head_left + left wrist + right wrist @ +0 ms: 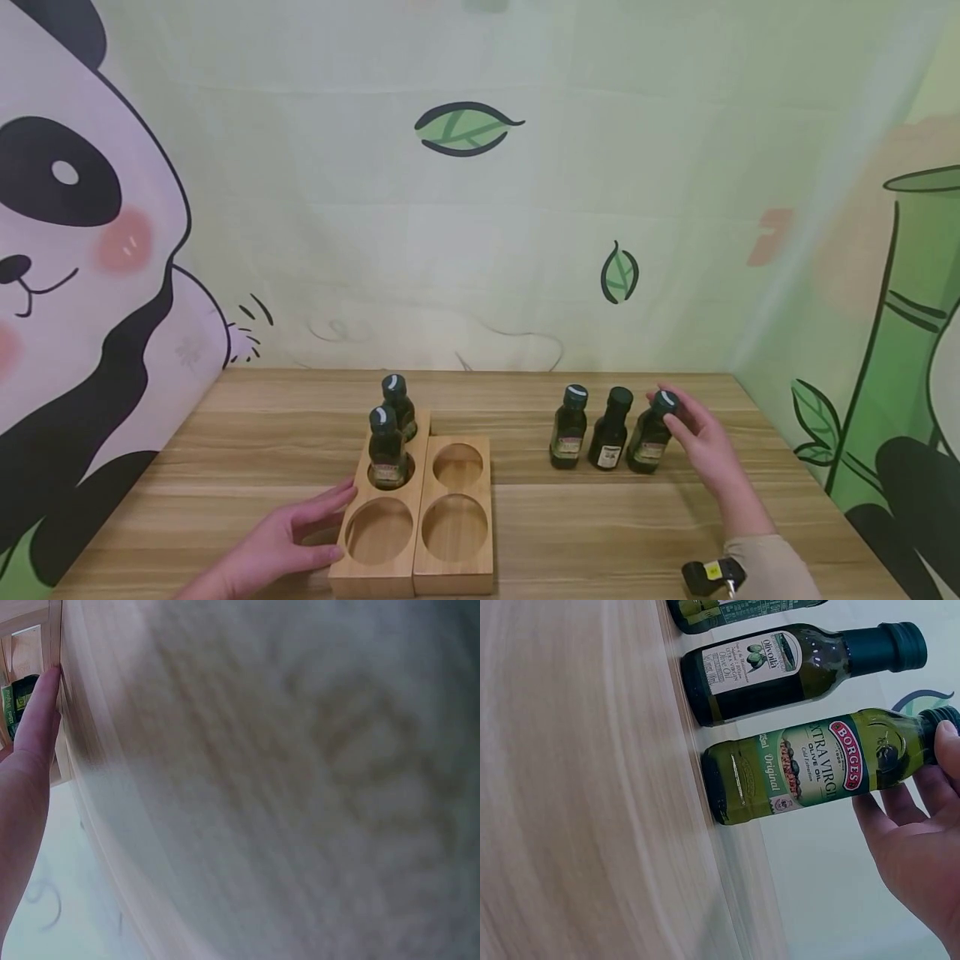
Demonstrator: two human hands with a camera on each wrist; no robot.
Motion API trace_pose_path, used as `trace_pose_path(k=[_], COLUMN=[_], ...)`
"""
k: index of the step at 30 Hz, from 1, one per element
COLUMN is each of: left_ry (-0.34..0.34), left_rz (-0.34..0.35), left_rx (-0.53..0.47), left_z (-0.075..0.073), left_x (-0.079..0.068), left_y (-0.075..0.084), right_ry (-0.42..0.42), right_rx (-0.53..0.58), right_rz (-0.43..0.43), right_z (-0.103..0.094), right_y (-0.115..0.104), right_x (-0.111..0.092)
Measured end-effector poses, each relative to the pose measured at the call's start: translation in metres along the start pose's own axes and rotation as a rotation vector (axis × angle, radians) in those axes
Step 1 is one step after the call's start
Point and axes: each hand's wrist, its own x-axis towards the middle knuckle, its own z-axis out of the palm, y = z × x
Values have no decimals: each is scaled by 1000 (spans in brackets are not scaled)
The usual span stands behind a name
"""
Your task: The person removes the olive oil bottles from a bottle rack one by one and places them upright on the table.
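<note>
On the right of the head view, my right hand (708, 446) pinches the neck and cap of a green-glass olive oil bottle (649, 440). The right wrist view shows this bottle's green label (810, 766), the thumb at its dark cap and the fingers behind the neck. To its left stand a darker olive oil bottle (608, 433) and another labelled bottle (567, 429). My left hand (288, 533), fingers extended, touches the left side of a wooden holder (417, 533). Two similar bottles stand in its holes, a nearer one (387, 450) and a farther one (403, 408).
The holder is two wooden blocks side by side, with several round holes; the front ones are wide. All stands on a wood-grain table (262, 450). Behind it hangs a backdrop (360, 250) printed with a panda and leaves. A small black device (708, 575) sits at my right wrist.
</note>
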Motion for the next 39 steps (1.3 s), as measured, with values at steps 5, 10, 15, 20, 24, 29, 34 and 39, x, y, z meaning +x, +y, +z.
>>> trace_pose_path(k=[5,10,15,20,24,29,34,39], left_ry=[0,1,6,9,12,10,8,-3], left_rz=[22,27,3,7,17,-3,-62,-94], left_rx=[0,7,16,15,3,-12,-15,-24], left_z=[1,1,1,1,1,1,0,0], left_x=[0,-1,-1,-1,-2,-1,0,1], left_y=[-1,-1,0,0,-1,0,2,3], right_ry=[-13,23,91,137,152,166,188,221], right_rx=[-5,-52,-153,-205,-262,-306,-317,-313], right_rz=[13,65,117,98,93,97,94,106], right_z=[0,0,0,0,-1,0,0,1], right_y=[-1,-5,-12,-16,-19,-21,-25,-29], right_x=[-1,-3,-9,-15,-20,-24,-27,-31])
